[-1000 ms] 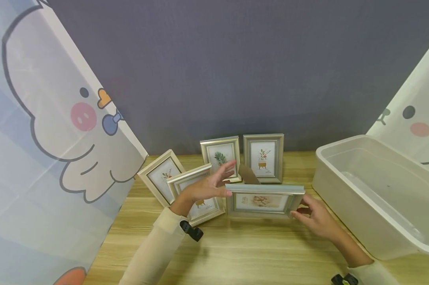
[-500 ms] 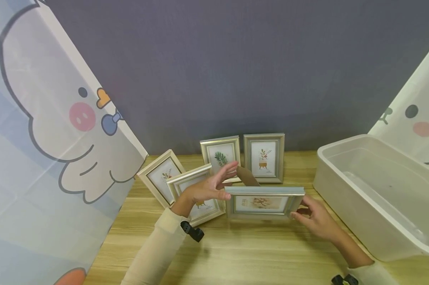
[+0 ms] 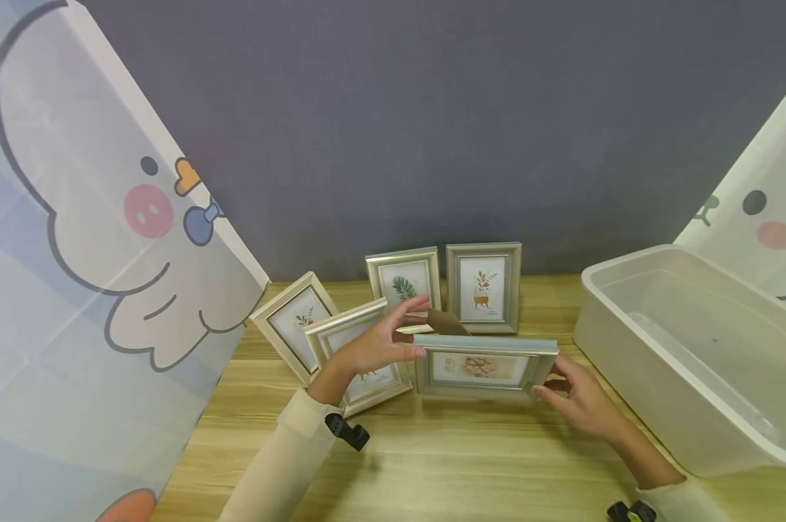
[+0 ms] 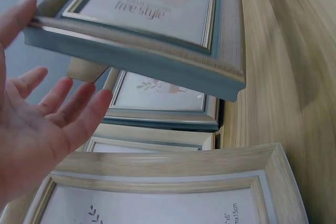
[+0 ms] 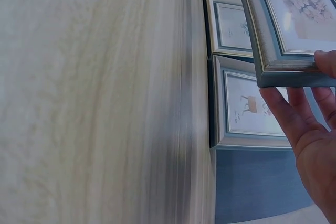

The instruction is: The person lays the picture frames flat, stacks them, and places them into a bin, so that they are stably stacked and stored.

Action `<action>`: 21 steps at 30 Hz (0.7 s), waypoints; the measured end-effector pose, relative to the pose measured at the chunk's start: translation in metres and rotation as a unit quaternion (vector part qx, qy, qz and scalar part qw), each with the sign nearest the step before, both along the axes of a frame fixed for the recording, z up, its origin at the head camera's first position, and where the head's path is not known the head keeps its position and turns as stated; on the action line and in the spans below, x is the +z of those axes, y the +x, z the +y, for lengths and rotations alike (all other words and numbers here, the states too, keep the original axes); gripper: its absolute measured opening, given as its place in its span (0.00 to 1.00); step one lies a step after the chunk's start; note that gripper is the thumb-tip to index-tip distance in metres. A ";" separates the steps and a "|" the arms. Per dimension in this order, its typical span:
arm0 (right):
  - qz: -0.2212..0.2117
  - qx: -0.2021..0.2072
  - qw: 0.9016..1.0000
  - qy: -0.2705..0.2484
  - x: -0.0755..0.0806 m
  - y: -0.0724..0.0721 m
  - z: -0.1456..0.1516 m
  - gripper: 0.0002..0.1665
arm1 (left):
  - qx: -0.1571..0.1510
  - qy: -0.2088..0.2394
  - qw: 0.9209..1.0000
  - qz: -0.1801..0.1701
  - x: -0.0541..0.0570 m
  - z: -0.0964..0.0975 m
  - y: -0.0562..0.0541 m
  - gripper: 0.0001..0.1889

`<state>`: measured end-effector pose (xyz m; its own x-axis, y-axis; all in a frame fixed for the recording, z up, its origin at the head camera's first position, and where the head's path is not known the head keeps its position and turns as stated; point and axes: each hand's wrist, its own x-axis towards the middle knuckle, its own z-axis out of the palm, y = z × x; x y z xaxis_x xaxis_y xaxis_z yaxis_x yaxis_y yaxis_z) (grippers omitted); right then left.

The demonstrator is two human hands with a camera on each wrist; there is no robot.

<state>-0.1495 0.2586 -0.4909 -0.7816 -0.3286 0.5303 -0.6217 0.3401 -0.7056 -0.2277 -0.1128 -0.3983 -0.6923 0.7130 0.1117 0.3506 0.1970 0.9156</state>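
Note:
A silver-grey picture frame (image 3: 481, 368) with a pale flower print is held on its side, face toward me. My right hand (image 3: 582, 399) pinches its right end, thumb in front and fingers behind, as the right wrist view shows. At the left end is my left hand (image 3: 376, 348), its thumb touching the frame's edge. Its other fingers (image 4: 84, 103) are spread behind the frame, near the tip of a brown stand flap (image 4: 84, 70); whether they touch it I cannot tell. Text on the print reads "free style" in the left wrist view.
At the back stand a leaf-print frame (image 3: 402, 272) and a potted-plant frame (image 3: 483, 290). To the left, a light wood frame (image 3: 288, 326) is partly covered by another pale frame (image 3: 347, 322). A white plastic tub (image 3: 654, 377) stands right on the wooden table (image 3: 445, 464).
The held frame's top edge dips slightly, then rises back, and its tilt varies a little. My left fingers shift slightly near the stand flap. The standing frames and tub stay put.

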 end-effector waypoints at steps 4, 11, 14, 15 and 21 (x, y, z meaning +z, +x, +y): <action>-0.003 -0.001 1.000 0.004 0.000 0.000 0.001 0.31 | 0.028 0.001 1.000 0.010 0.001 0.001 0.004 0.42; -0.014 -0.008 1.000 0.004 -0.001 0.001 0.001 0.29 | 0.069 -0.005 0.997 0.044 0.000 0.004 0.007 0.31; -0.020 -0.012 1.000 0.002 -0.002 0.001 0.001 0.28 | 0.076 -0.007 0.996 0.052 -0.001 0.005 0.008 0.28; -0.021 -0.014 1.000 0.002 -0.002 0.002 0.001 0.27 | 0.076 -0.009 0.996 0.054 -0.001 0.005 0.008 0.27; -0.017 -0.015 1.000 0.001 -0.004 0.002 0.002 0.27 | 0.077 -0.010 0.994 0.074 -0.004 0.005 0.010 0.20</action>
<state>-0.1471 0.2607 -0.4951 -0.8088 -0.3060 0.5023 -0.5867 0.3589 -0.7260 -0.2181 -0.1075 -0.4019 -0.7707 0.6023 0.2080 0.4457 0.2762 0.8515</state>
